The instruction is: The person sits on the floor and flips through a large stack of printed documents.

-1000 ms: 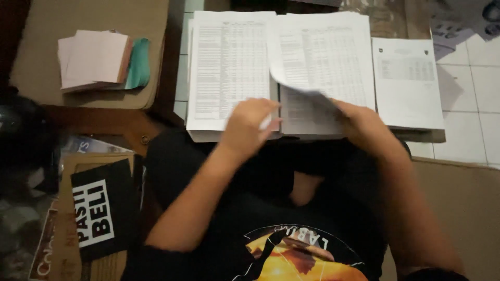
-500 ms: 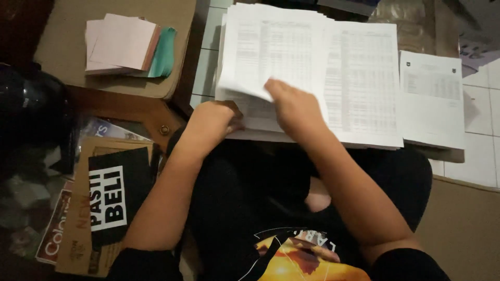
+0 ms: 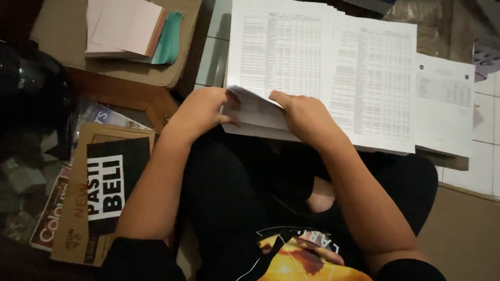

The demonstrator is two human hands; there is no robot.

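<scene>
At the near edge of the printed table sheets (image 3: pixel 291 57), left hand (image 3: pixel 200 112) now pinches the lifted page corner; right hand (image 3: pixel 307 117) has moved left, fingers flat on the stack

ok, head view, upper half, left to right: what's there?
dark rounded object → pink paper stack → left hand → left printed-table stack → right hand → right printed-table stack → single white sheet
</scene>
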